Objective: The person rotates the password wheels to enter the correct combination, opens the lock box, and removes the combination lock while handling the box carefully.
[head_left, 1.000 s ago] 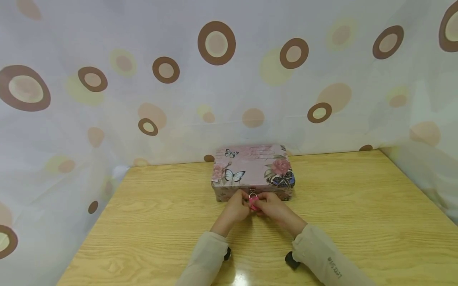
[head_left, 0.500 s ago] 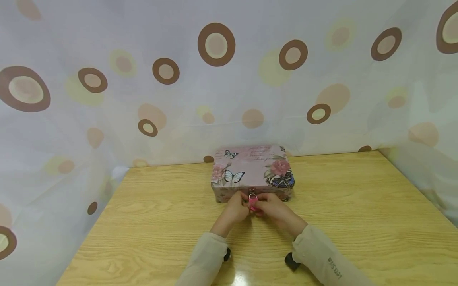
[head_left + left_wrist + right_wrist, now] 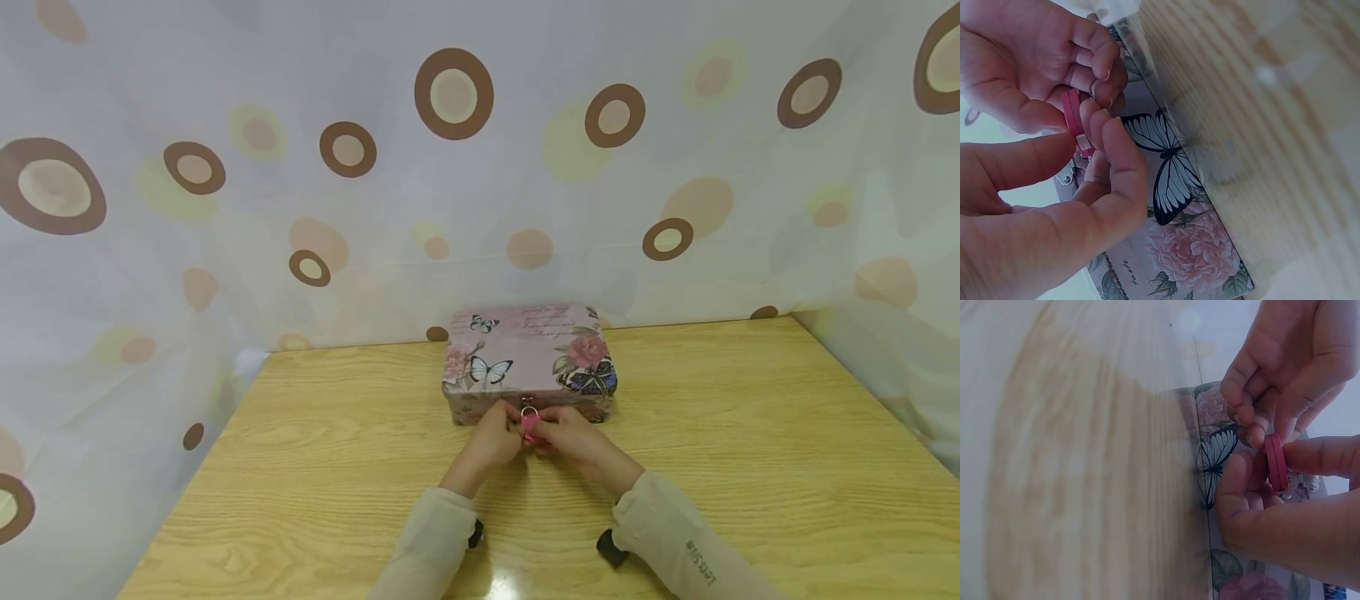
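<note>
A pink padlock with a silver shackle hangs at the metal clasp on the front of a closed box. The box is pink, printed with roses and butterflies. My left hand pinches the padlock from the left, thumb and fingertips on its narrow edges in the left wrist view. From the other side my right hand pinches the padlock body between thumb and curled fingers. The fingers of both hands meet around it and hide part of its faces.
The box stands near the back edge of a light wooden table. Behind the table and along its sides hangs a white curtain with brown, peach and yellow circles. Dark wrist straps show at the sleeves.
</note>
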Action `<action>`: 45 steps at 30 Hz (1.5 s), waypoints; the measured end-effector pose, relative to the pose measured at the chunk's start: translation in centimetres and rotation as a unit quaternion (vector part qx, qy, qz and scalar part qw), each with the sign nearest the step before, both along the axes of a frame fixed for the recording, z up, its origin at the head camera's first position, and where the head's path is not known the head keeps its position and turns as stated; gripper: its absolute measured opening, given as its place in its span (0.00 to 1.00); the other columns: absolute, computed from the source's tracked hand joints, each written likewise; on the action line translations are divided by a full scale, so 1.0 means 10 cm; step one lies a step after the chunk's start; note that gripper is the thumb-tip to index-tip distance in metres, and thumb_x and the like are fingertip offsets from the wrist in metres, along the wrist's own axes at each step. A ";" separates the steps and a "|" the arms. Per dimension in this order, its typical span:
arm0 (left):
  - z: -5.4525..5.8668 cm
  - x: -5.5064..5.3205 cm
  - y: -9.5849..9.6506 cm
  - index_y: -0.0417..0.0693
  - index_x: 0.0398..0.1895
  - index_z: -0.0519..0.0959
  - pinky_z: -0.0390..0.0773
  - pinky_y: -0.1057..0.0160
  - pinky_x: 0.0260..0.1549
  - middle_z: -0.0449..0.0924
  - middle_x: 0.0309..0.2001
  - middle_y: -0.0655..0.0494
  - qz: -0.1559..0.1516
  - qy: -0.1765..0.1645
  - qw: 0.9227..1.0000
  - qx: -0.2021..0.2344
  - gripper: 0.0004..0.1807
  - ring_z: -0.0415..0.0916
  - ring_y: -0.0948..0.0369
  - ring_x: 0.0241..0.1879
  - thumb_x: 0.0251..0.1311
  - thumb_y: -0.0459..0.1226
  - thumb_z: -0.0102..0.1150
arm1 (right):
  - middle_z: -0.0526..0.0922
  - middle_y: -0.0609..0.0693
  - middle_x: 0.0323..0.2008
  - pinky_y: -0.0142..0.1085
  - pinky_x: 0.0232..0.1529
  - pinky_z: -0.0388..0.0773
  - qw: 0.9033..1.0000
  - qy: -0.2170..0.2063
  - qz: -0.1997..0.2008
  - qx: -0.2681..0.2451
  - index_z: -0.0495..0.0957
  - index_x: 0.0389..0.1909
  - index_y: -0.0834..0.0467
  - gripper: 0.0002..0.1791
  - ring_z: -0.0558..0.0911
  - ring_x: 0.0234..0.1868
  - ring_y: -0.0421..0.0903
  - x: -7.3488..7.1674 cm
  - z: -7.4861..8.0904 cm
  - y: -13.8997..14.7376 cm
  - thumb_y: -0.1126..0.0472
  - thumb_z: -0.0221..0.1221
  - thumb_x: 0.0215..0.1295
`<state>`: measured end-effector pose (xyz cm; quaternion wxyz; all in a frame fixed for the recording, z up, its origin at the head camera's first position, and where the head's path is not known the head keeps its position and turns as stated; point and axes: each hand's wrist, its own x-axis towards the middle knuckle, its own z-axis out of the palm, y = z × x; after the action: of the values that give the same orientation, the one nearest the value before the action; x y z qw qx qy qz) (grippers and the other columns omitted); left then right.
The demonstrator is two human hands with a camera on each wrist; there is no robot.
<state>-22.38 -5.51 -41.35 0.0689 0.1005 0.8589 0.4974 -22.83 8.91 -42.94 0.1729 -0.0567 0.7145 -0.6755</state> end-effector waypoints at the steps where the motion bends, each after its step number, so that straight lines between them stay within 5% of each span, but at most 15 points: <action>1: 0.00 0.00 0.00 0.30 0.37 0.67 0.61 0.69 0.22 0.64 0.24 0.54 0.000 -0.002 1.000 0.002 0.04 0.62 0.61 0.24 0.61 0.24 0.51 | 0.79 0.56 0.36 0.36 0.40 0.79 1.000 -0.001 -0.001 0.002 0.68 0.47 0.82 0.15 0.79 0.35 0.42 0.00 0.00 0.00 0.72 0.46 0.68; 45: 0.01 0.00 0.01 0.30 0.38 0.68 0.65 0.67 0.26 0.65 0.27 0.52 0.006 -0.010 1.000 0.000 0.05 0.64 0.59 0.28 0.61 0.24 0.51 | 0.79 0.51 0.31 0.31 0.34 0.77 0.999 -0.015 -0.024 -0.015 0.71 0.45 0.81 0.15 0.77 0.32 0.40 -0.01 -0.02 -0.02 0.70 0.46 0.68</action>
<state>-22.33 -5.46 -41.27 0.0742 0.0900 0.8589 0.4987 -22.94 8.67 -43.12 0.1665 -0.0318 0.7026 -0.6911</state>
